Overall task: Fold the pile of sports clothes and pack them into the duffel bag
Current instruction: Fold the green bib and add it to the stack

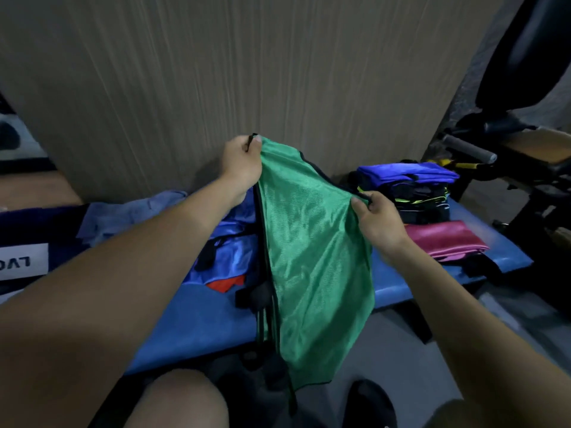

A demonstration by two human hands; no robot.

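Observation:
A shiny green sports garment (312, 261) with dark trim hangs in the air over a blue bench (197, 322). My left hand (242, 162) pinches its top left corner, raised high. My right hand (375, 219) pinches the top right edge, lower down. Under the garment lies a loose heap of blue, red and black clothes (230, 257). A folded stack of blue, black and neon-trimmed clothes (411, 186) sits on the bench at the right, with a folded magenta piece (445, 242) in front of it. A dark duffel bag (34, 239) with a white label lies at the left.
A wood-grain panel (247, 72) stands right behind the bench. Gym equipment with a black padded seat (519, 57) and a roller (469, 148) crowds the right side. My knees and a black shoe (370, 406) are below, over grey floor.

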